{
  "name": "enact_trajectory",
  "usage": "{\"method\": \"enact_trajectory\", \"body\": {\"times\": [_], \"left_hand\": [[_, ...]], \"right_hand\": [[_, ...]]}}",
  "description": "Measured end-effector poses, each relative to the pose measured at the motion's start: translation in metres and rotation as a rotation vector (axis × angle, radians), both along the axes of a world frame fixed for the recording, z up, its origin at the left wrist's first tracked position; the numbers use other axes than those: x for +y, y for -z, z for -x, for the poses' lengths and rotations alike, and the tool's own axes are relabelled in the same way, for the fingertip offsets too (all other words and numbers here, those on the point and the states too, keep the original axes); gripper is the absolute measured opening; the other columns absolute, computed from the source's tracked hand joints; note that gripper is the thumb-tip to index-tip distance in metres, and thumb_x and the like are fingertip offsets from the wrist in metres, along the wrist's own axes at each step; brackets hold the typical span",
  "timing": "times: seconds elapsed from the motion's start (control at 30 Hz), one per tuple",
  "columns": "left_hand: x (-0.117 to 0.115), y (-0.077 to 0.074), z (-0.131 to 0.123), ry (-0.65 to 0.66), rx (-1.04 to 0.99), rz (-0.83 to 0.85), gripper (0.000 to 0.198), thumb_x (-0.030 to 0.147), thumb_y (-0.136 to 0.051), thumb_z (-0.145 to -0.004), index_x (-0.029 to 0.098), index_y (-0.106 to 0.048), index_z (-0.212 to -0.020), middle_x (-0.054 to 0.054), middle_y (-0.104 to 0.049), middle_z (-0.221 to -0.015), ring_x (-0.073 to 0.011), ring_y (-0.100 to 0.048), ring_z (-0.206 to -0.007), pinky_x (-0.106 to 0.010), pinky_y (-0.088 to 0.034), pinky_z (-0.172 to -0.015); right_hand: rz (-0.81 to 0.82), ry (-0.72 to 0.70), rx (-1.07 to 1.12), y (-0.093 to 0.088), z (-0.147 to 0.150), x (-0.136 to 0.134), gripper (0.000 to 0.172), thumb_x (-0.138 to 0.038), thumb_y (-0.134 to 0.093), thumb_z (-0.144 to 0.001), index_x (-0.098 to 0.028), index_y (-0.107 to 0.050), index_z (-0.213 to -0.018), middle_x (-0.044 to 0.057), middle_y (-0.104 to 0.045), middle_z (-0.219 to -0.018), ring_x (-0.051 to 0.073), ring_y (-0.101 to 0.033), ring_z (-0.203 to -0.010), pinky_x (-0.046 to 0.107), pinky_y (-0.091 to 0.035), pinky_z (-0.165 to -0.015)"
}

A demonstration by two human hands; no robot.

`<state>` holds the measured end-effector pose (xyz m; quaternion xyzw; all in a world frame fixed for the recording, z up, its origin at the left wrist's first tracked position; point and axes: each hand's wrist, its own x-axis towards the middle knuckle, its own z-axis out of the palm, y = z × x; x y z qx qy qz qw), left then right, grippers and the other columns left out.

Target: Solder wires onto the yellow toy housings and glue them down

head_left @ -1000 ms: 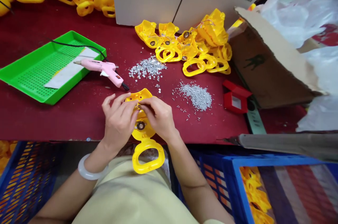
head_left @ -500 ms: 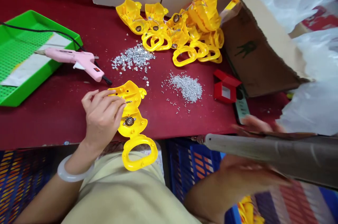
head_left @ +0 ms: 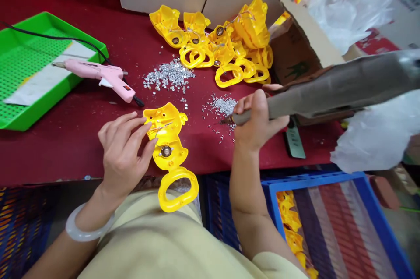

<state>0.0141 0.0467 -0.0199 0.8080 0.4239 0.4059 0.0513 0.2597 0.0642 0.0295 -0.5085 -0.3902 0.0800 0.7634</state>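
My left hand (head_left: 122,156) holds the edge of a flat yellow moulded plastic piece (head_left: 166,117), which has a looped handle (head_left: 179,191) at its near end. A round metal fitting (head_left: 166,151) sits in the piece, and a thin wire (head_left: 162,128) lies across its upper part beside my fingertips. My right hand (head_left: 259,121) is shut around a long grey soldering iron (head_left: 315,95). The iron's thin tip (head_left: 226,121) points left, a short way from the yellow piece and apart from it.
A heap of yellow plastic pieces (head_left: 210,42) lies beyond two silver piles (head_left: 169,75). A pink glue gun (head_left: 105,77) rests on a green tray (head_left: 75,29). A cardboard box (head_left: 295,55) and white plastic bag (head_left: 377,139) stand right; a blue crate (head_left: 315,178) sits below.
My right hand has come back from the far right, gripping the soldering iron with its tip toward the yellow piece. My left hand still holds the piece, and the view has shifted slightly.
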Motion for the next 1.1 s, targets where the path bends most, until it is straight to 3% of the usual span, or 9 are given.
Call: {"method": "enact_trajectory", "body": {"times": [0.23,0.37,0.5,0.6,0.67,0.73,0.83,1.0,1.1], "left_hand": [[-0.005,0.001,0.012,-0.059,-0.085,-0.031,0.031,0.016,-0.069,-0.081,0.025,-0.064,-0.11,-0.009,-0.068,-0.113,-0.0311,-0.06,-0.113,-0.054,-0.046,-0.098],[-0.014,-0.005,0.012,-0.003,-0.146,-0.046,0.03,0.01,-0.068,-0.081,0.023,-0.066,-0.108,-0.007,-0.069,-0.107,-0.0251,-0.063,-0.101,-0.046,-0.053,-0.091],[-0.03,-0.016,0.004,0.128,-0.259,0.053,0.024,0.004,-0.064,-0.082,0.018,-0.066,-0.102,-0.004,-0.071,-0.097,-0.0153,-0.067,-0.089,-0.029,-0.057,-0.081],[-0.037,-0.022,-0.009,0.256,-0.359,0.326,0.015,0.011,-0.061,-0.088,0.017,-0.066,-0.1,-0.004,-0.072,-0.095,-0.0121,-0.068,-0.083,-0.023,-0.058,-0.076],[-0.038,-0.025,-0.019,0.306,-0.43,0.558,0.013,0.019,-0.061,-0.089,0.017,-0.067,-0.101,-0.004,-0.073,-0.094,-0.0105,-0.067,-0.071,-0.021,-0.057,-0.066],[-0.037,-0.025,-0.028,0.327,-0.497,0.76,0.017,0.025,-0.065,-0.087,0.017,-0.068,-0.101,-0.004,-0.073,-0.094,-0.01,-0.065,-0.064,-0.021,-0.056,-0.058],[-0.037,-0.022,-0.035,0.365,-0.585,0.93,0.019,0.027,-0.069,-0.083,0.017,-0.069,-0.099,-0.004,-0.074,-0.09,-0.01,-0.065,-0.06,-0.019,-0.053,-0.051],[-0.041,-0.019,-0.034,0.409,-0.636,1.012,0.01,0.022,-0.062,-0.086,0.017,-0.07,-0.086,0.002,-0.065,-0.064,-0.0048,-0.053,-0.042,-0.015,-0.042,-0.041],[-0.042,-0.02,-0.032,0.399,-0.66,0.997,0.011,0.018,-0.06,-0.085,0.016,-0.069,-0.081,0.004,-0.06,-0.057,-0.0041,-0.05,-0.04,-0.014,-0.041,-0.041]], "right_hand": [[-0.002,0.104,-0.096,0.028,-0.002,0.03,0.022,-0.042,-0.057,-0.083,-0.026,-0.047,-0.094,-0.01,-0.038,-0.058,0.009,-0.045,-0.044,0.026,-0.04,-0.046],[0.003,0.111,-0.132,0.03,-0.002,0.031,0.023,-0.045,-0.054,-0.084,-0.026,-0.046,-0.094,-0.009,-0.036,-0.059,0.009,-0.046,-0.044,0.026,-0.039,-0.047],[-0.149,0.041,0.005,0.009,0.01,0.015,0.011,-0.026,-0.056,-0.079,-0.024,-0.05,-0.087,-0.009,-0.036,-0.055,0.008,-0.04,-0.042,0.023,-0.032,-0.044],[-0.231,-0.172,0.054,-0.013,0.026,-0.017,0.01,-0.023,-0.055,-0.078,-0.025,-0.059,-0.086,-0.008,-0.036,-0.052,0.008,-0.035,-0.04,0.022,-0.028,-0.039],[-0.252,-0.271,-0.06,-0.025,0.035,-0.045,0.013,-0.03,-0.058,-0.078,-0.029,-0.065,-0.089,-0.008,-0.031,-0.051,0.008,-0.03,-0.037,0.023,-0.026,-0.035],[-0.116,-0.35,-0.084,-0.036,0.039,-0.071,0.014,-0.037,-0.061,-0.081,-0.035,-0.069,-0.092,-0.007,-0.025,-0.049,0.01,-0.026,-0.036,0.027,-0.028,-0.034],[0.109,-0.43,-0.164,-0.051,0.039,-0.097,0.016,-0.048,-0.059,-0.084,-0.045,-0.07,-0.096,-0.007,-0.015,-0.044,0.013,-0.019,-0.034,0.031,-0.026,-0.031],[0.306,-0.634,-0.365,-0.069,0.032,-0.104,0.02,-0.043,-0.051,-0.09,-0.051,-0.069,-0.094,-0.005,-0.014,-0.04,0.013,-0.02,-0.031,0.031,-0.022,-0.028],[0.31,-0.634,-0.359,-0.071,0.032,-0.103,0.022,-0.043,-0.049,-0.091,-0.05,-0.068,-0.101,-0.006,-0.014,-0.041,0.014,-0.02,-0.032,0.032,-0.023,-0.029]]}}
